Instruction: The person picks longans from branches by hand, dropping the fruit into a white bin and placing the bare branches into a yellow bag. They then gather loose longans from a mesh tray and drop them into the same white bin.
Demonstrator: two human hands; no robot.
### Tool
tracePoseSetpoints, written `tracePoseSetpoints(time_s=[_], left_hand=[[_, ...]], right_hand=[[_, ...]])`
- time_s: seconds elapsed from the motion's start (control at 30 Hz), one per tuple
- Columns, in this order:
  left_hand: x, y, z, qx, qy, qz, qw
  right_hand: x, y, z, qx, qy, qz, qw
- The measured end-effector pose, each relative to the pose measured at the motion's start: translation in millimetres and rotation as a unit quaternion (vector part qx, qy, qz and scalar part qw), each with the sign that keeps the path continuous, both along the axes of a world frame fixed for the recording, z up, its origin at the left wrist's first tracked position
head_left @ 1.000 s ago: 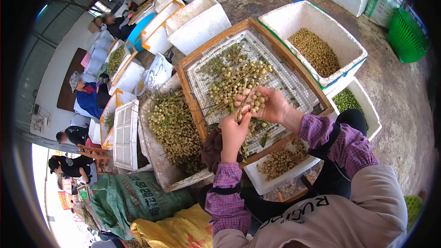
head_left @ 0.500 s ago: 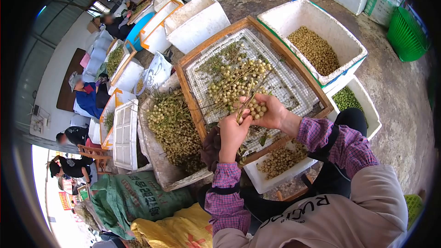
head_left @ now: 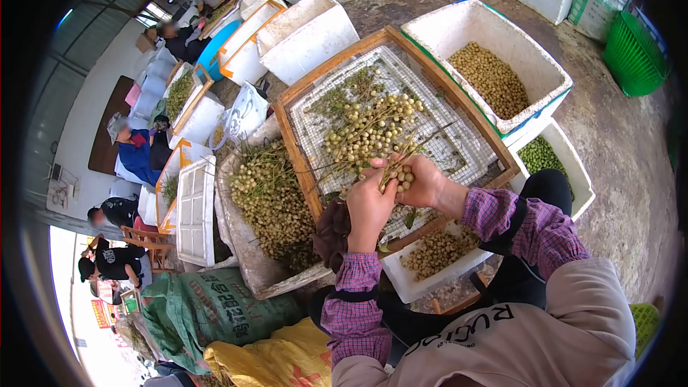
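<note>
My left hand [head_left: 370, 206] is closed around thin stems of a small fruit bunch [head_left: 405, 179], its fingers pinched near my right hand. My right hand [head_left: 428, 183] is wrapped around the same bunch, with round pale yellow fruits showing between the two hands. Both hands are over the near side of a wood-framed wire mesh screen [head_left: 469, 165]. On the mesh just beyond lies a heap of stemmed fruits [head_left: 369, 125] with twigs and leafy scraps. The fingertips are partly hidden by the bunch.
Left of the screen, a foam box holds many stemmed fruits [head_left: 269, 204]. Loose fruits fill part of a white foam box [head_left: 552, 75] at right and a tray [head_left: 401, 283] below. Green fruits [head_left: 539, 154] sit in another box. Sacks [head_left: 215, 308] and several people are at left.
My hands have drawn closer together around the bunch. My left hand has shifted slightly right and up, and the twigs now point more toward the upper right.
</note>
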State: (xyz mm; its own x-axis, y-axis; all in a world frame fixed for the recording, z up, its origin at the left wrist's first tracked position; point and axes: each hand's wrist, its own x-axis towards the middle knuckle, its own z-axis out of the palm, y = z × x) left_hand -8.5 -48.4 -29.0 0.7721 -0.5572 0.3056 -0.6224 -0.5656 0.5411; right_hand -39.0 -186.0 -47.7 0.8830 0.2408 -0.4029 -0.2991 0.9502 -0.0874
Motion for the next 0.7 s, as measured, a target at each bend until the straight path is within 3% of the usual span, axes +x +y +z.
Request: tracePoseSetpoints(time_s=[0.03,0.13,0.2,0.27,0.3,0.33,0.4,0.47,0.53,0.6,0.63,0.67,0.7], left_hand=[[1,0,-2,0.011,-0.012,0.005,1.0],[4,1,-14,-0.139,0.108,0.011,0.984],[9,2,-7,-0.267,0.275,0.031,0.923],[17,10,-7,-0.292,0.234,0.055,0.926],[19,14,-1,-0.33,0.324,0.076,0.884],[20,17,4,-0.365,0.409,0.096,0.831],[24,24,4,-0.434,0.452,0.067,0.776],[23,29,2,-0.477,0.484,0.049,0.732],[26,31,2,-0.502,0.504,0.035,0.702],[26,29,6,-0.505,0.525,0.016,0.685],[27,29,4,-0.508,0.538,-0.008,0.672],[27,30,4,-0.51,0.552,-0.032,0.66],[26,29,4,-0.512,0.554,-0.039,0.655]], right_hand=[[-1,2,4,-0.025,0.015,-0.006,1.0],[-2,2,11,-0.073,0.058,-0.004,0.996],[-1,-8,6,-0.065,0.087,0.022,0.994],[2,-25,5,-0.01,0.083,-0.039,0.996],[7,-38,7,0.017,0.08,-0.068,0.994],[14,-57,22,0.131,0.082,-0.128,0.98],[21,-121,30,0.045,-0.048,-0.236,0.969],[16,-155,40,0.028,-0.039,-0.353,0.934],[18,-161,26,0.009,-0.039,-0.295,0.955],[15,-114,26,-0.266,-0.022,-0.132,0.955],[11,-92,23,-0.407,-0.11,-0.012,0.907],[7,-72,20,-0.528,-0.194,0.108,0.819],[3,-49,18,-0.549,-0.213,0.128,0.798]])
